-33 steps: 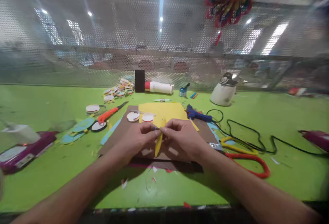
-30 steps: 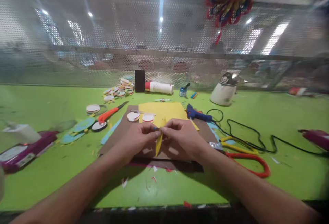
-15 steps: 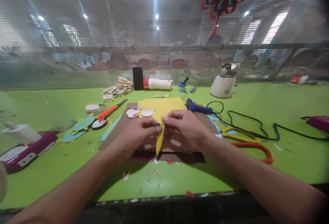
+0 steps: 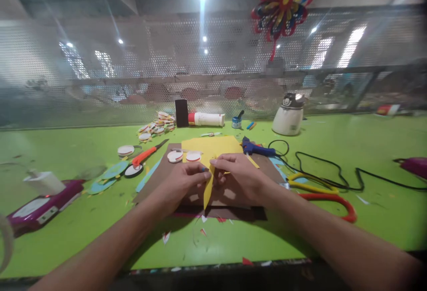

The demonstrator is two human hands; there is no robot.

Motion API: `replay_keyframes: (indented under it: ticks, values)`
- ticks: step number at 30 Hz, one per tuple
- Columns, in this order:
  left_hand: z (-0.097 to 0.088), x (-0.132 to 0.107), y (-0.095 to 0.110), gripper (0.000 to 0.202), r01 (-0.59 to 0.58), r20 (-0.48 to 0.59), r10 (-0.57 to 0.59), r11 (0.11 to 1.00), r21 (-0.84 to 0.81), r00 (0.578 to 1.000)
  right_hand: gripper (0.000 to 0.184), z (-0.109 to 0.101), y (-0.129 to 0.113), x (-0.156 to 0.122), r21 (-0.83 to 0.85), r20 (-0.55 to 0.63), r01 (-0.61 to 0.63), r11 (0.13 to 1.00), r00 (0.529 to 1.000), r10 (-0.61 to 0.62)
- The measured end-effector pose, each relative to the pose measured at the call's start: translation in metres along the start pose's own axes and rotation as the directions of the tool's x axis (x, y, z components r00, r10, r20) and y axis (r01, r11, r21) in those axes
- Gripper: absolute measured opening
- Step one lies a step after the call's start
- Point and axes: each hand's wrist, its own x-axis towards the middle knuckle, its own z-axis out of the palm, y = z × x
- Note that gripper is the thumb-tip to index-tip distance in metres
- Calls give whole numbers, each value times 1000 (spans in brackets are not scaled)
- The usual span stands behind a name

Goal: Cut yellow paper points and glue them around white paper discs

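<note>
Between my two hands a narrow pointed strip of yellow paper [image 4: 208, 193] hangs with its tip toward me. My left hand [image 4: 187, 183] pinches its left edge between thumb and forefinger; a small blue spot shows at the fingertip. My right hand [image 4: 238, 173] pinches the strip's upper part, its other fingers curled beneath. Both hands are above brown sheets [image 4: 156, 184]. Behind them lies a yellow sheet [image 4: 213, 144], with two white paper discs [image 4: 175, 155] at its left. A blue glue gun [image 4: 258, 148] rests just beyond my right hand.
To the left lie an orange-handled knife [image 4: 147, 154], light blue paper discs [image 4: 106, 177] and a purple power strip [image 4: 50, 206]. At right are large scissors with red and yellow handles [image 4: 333, 200] and a black cord [image 4: 320, 155]. A white kettle-shaped bottle [image 4: 288, 119] stands behind.
The view has tilted up slightly, so everything sits lower in the picture. Both hands keep their pinch on the yellow paper strip, with little other movement.
</note>
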Motion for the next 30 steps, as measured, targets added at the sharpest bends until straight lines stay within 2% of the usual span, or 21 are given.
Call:
replay_keyframes:
  ticks: [6, 12, 15, 19, 22, 26, 30]
  values:
    - [-3, 0, 3, 24, -18, -24, 20, 998, 68, 1000, 26, -1, 5, 2, -66, 28, 60, 996, 998, -58]
    - [-3, 0, 5, 27, 25, -40, -21, 995, 93, 999, 28, -1, 10, 3, -135, -44, 80, 988, 995, -86]
    - [-4, -1, 7, 19, 36, -60, -31, 995, 91, 998, 28, 0, 10, 3, -146, -71, 78, 986, 993, -89]
    - [-3, -2, 11, 9, 87, 7, -87, 994, -60, 996, 27, -1, 10, 4, -112, -40, 56, 992, 997, -60]
    - [-3, -2, 9, 17, 88, 41, -83, 986, -140, 996, 27, -2, 11, 4, -120, -29, 56, 991, 998, -60]
    - [-3, 1, 1, 25, 136, 100, -127, 986, -92, 987, 27, -1, 11, 3, -148, -37, 75, 986, 996, -81]
    - [-5, 2, -2, 25, 110, 82, -106, 992, -54, 991, 29, 1, 9, 2, -172, -23, 92, 981, 995, -97]
